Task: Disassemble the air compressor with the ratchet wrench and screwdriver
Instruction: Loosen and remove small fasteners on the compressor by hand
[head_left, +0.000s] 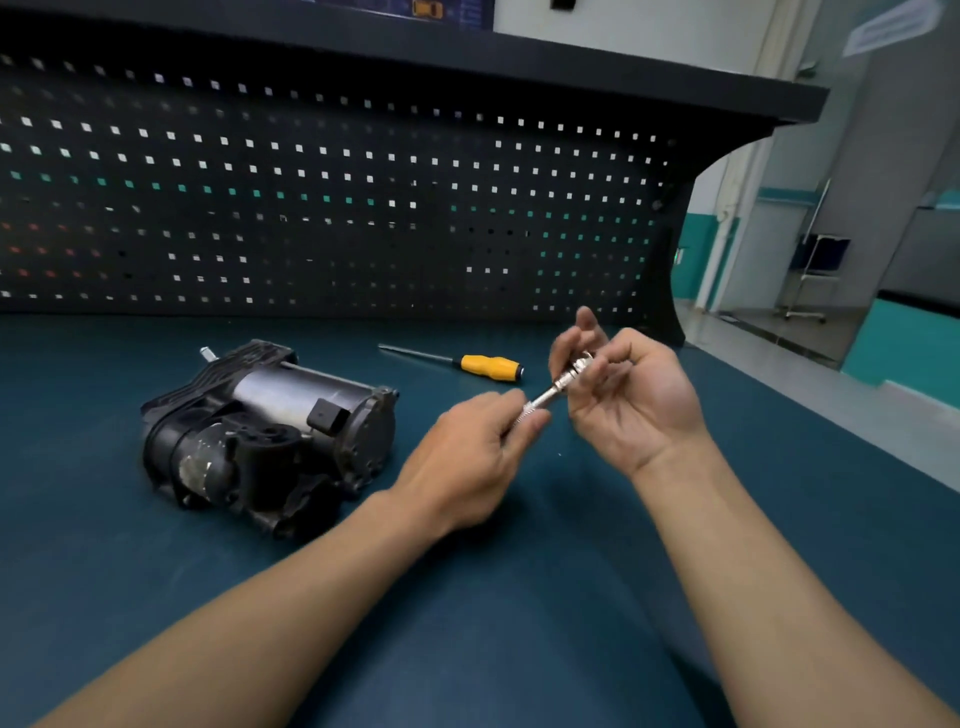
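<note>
The black and grey air compressor (267, 434) lies on its side on the dark teal bench top (467, 623), left of my hands. I hold the silver ratchet wrench (553, 394) above the bench between both hands. My left hand (475, 460) grips its handle. My right hand (623, 395) pinches the wrench head with fingers and thumb. The screwdriver (470, 362) with a yellow handle lies on the bench behind my hands, its shaft pointing left.
A black pegboard back panel (332, 197) rises behind the bench, with a dark shelf (467, 57) overhanging it. The bench's right edge (831, 426) runs diagonally, with a floor and teal-striped walls beyond.
</note>
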